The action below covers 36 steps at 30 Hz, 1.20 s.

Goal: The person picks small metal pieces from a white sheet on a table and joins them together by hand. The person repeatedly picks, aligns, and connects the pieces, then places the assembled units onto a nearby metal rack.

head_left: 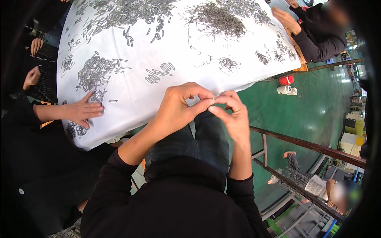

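Note:
Above my lap, just off the near table edge, my left hand (174, 109) and my right hand (237, 119) meet fingertip to fingertip. Each has thumb and forefinger pinched together. A tiny greyish bit shows between the tips, mostly covered by the fingers, and I cannot make out what it is. On the white-covered table (135, 95) beyond them lies a small row of oval metal links (160, 73). To its right sits a little heap of bent wire hooks (229, 64). A larger heap of links (95, 73) lies to the left.
Big piles of links (127, 16) and wire hooks (218, 20) cover the far table. A co-worker's spread hand (83, 111) rests at the left, and another person's hand (286, 20) is at the far right. A metal rail (305, 144) and red-and-white containers (285, 84) stand right.

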### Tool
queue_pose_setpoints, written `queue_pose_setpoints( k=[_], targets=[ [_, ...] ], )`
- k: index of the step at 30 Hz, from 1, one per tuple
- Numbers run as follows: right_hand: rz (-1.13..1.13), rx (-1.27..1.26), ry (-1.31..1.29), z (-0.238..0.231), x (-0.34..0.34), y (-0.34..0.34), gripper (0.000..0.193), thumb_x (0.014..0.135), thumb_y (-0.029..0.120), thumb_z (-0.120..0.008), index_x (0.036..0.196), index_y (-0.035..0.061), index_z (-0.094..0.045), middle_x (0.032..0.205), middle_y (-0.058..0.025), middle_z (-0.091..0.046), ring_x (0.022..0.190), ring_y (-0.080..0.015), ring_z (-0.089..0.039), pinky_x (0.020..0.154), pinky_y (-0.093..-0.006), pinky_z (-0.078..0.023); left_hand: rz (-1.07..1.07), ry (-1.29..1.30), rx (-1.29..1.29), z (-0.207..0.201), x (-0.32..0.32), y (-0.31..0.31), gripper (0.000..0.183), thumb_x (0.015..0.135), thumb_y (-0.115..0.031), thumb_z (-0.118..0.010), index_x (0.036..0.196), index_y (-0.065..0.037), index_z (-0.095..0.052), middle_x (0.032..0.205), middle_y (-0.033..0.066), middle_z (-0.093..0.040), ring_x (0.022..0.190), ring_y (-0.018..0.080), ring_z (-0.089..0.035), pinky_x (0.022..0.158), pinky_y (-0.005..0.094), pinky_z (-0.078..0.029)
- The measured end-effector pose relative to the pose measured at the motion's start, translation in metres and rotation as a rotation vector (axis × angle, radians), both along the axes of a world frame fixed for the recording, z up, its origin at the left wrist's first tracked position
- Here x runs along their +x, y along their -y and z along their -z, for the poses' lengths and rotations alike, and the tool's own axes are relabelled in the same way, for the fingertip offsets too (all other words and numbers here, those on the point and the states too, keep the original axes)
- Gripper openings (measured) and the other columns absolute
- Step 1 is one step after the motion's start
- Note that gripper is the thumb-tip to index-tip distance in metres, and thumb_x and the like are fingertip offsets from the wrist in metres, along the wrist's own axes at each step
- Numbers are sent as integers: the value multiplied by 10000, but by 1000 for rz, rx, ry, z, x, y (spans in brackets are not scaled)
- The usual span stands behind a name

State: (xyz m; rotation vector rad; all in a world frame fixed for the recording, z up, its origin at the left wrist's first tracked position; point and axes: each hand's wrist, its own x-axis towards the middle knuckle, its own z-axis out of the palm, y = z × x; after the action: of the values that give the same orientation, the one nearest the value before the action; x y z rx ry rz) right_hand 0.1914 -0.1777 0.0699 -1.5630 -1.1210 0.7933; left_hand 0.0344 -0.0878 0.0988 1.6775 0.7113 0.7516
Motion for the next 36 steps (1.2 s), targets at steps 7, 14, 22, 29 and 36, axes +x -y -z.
queue_pose_setpoints(
  k=[7, 14, 22, 29, 36],
  targets=[
    [124, -239, 265, 37, 94, -125, 216, 793, 207, -665, 906, 24, -684, 828, -106, -686, 785, -178, -635, 685, -300, -479, 0, 15, -35, 2, -5, 7, 86, 764, -41, -698, 846, -21, -682, 812, 45, -669, 743, 110, -575, 693, 241, -431],
    [24, -663, 911, 47, 93, -215, 269, 831, 273, -602, 997, 71, -666, 1050, -116, -648, 995, -274, -614, 807, -371, -500, -24, 30, 17, 6, -5, 18, 112, 752, 2, -697, 859, -31, -687, 833, 58, -680, 746, 135, -597, 693, 254, -466],
    [-151, -227, -222, 8, 45, -85, 110, 880, 103, -554, 895, -6, -561, 759, -43, -571, 609, -82, -513, 517, -217, -404, -52, -7, 55, 15, -9, 23, 120, 756, -10, -692, 874, -29, -686, 817, 63, -678, 720, 144, -599, 652, 257, -465],
    [56, 6, -682, -32, -24, 13, 103, 862, 67, -607, 922, -12, -577, 841, -55, -588, 632, -75, -511, 557, -194, -415, -86, 32, 79, 16, -7, 28, 203, 756, -10, -676, 951, -64, -658, 788, 41, -659, 730, 150, -598, 601, 265, -462],
    [153, 151, -507, -21, -38, 19, 49, 851, 31, -616, 886, 20, -582, 970, -31, -476, 831, -73, -450, 685, -187, -385, -111, 72, 120, 13, -5, 34, 321, 748, 29, -668, 1050, -61, -609, 808, 34, -652, 737, 148, -593, 620, 262, -458]
  ],
)
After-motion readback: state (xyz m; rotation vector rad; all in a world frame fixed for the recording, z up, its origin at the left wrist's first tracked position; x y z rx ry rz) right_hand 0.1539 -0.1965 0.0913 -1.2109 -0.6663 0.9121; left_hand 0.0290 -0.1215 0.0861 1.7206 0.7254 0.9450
